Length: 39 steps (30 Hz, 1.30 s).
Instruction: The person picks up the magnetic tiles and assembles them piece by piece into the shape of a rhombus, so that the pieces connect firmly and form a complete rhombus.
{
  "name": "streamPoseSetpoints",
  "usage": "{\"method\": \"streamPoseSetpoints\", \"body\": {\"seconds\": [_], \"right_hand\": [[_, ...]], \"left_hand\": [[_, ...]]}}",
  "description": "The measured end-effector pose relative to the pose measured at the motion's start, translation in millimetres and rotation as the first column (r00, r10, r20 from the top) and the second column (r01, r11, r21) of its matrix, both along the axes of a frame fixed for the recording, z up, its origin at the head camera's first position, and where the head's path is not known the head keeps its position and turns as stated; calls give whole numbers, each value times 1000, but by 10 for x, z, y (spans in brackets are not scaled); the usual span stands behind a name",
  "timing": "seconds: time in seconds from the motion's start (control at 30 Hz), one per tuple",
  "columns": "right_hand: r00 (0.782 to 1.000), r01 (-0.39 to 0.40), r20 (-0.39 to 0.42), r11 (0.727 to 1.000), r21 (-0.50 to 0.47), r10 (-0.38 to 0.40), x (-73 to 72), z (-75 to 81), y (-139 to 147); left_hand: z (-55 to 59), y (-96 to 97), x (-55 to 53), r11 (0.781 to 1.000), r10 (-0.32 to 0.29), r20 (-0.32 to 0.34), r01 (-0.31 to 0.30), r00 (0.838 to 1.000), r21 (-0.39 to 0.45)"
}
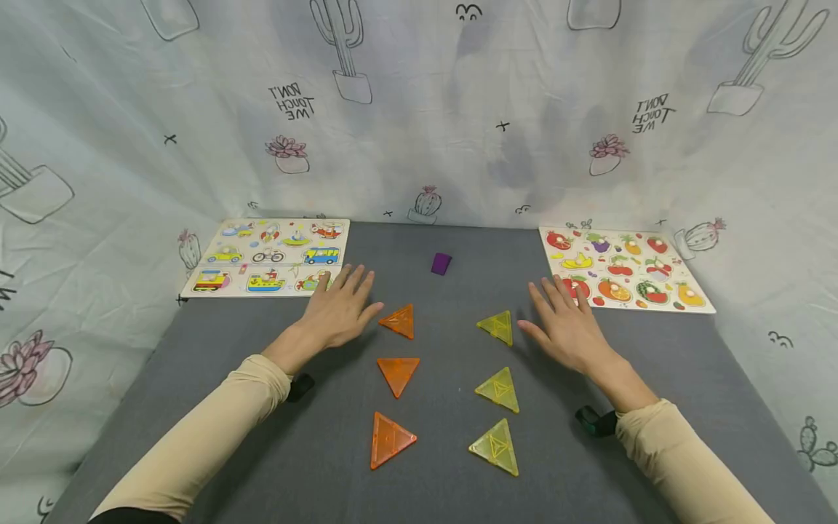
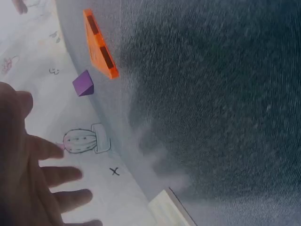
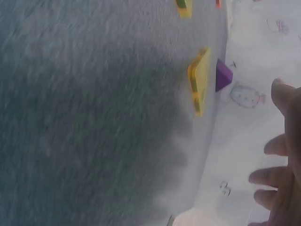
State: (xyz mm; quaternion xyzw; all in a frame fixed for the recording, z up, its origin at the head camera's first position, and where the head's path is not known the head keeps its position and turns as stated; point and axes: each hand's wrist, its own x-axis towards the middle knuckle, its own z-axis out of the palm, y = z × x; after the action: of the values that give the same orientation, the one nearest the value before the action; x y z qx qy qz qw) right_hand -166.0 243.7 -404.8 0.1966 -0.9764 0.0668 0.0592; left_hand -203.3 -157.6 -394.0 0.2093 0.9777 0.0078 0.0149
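White cloth backdrop (image 1: 419, 153), printed with cacti and potted succulents, stands behind a grey fabric-covered table (image 1: 445, 487). Two pale rectangular picture boards lie at the far edge: vehicle board (image 1: 281, 270) on the left, fruit board (image 1: 618, 269) on the right.

Left hand (image 1: 339, 311): palm down, fingers spread, grasping nothing; raised, its shadow on the fabric; fingertips overlap the vehicle board's near corner in the head view, contact cannot be told. Right hand (image 1: 568, 329): likewise spread and unloaded, fingertips over the fruit board's near-left corner.

Between the hands, two columns: three translucent orange plastic triangles (image 1: 390, 440) on the left, three translucent yellow plastic triangles (image 1: 497, 447) on the right. Farthest of each lies near a thumb. Small purple wedge-shaped block (image 1: 441, 263) sits beyond, between the boards.
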Motion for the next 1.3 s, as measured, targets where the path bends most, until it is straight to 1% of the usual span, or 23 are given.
{"method": "streamPoseSetpoints", "body": {"seconds": [0.07,0.1,0.13,0.17,0.23,0.3,0.4,0.5,0.57,0.6,0.67,0.7,0.8,0.87,0.93,1.1,1.3], "right_hand": [[995,-67,-68,998,4,68,10,-9,-66],[987,-115,-110,993,0,114,15,-20,-105],[973,-175,-151,985,-8,172,17,-26,-153],[954,-241,-188,970,-18,233,20,-37,-206],[904,-376,-232,926,-33,359,36,-57,-341],[855,-491,-213,870,-40,473,75,-71,-513],[793,-602,-123,798,-6,597,168,-78,-820],[738,-671,-38,739,61,674,261,-82,-1106],[709,-702,0,706,95,705,302,-87,-1249],[701,-710,17,696,107,713,319,-87,-1302],[690,-722,52,682,115,722,340,-85,-1372],[689,-724,70,681,111,722,346,-82,-1394],[692,-722,115,683,109,713,349,-74,-1416],[697,-717,140,690,103,703,348,-68,-1414],[702,-711,161,696,101,694,346,-65,-1415],[704,-705,206,703,92,679,344,-71,-1428],[707,-703,206,704,101,677,339,-84,-1417]], "left_hand": [[-14,10,3,998,-58,-35,59,998,24],[-20,16,4,994,-97,-59,99,994,39],[-24,25,6,988,-137,-73,141,988,61],[-27,34,7,979,-181,-81,187,980,81],[-37,57,11,954,-268,-87,277,959,113],[-54,89,17,929,-340,-65,346,938,133],[-92,135,26,908,-401,-27,401,916,121],[-147,178,36,898,-433,8,430,902,89],[-180,194,40,897,-439,36,436,898,66],[-193,199,41,896,-442,45,440,896,54],[-205,206,48,896,-444,68,442,894,35],[-206,209,54,897,-442,84,441,893,30],[-200,209,70,900,-436,117,436,893,20],[-195,215,81,902,-429,134,431,893,19],[-202,214,78,902,-429,137,431,893,13],[-217,213,67,901,-430,136,434,893,0],[-210,226,81,893,-447,97,450,889,-11]]}}
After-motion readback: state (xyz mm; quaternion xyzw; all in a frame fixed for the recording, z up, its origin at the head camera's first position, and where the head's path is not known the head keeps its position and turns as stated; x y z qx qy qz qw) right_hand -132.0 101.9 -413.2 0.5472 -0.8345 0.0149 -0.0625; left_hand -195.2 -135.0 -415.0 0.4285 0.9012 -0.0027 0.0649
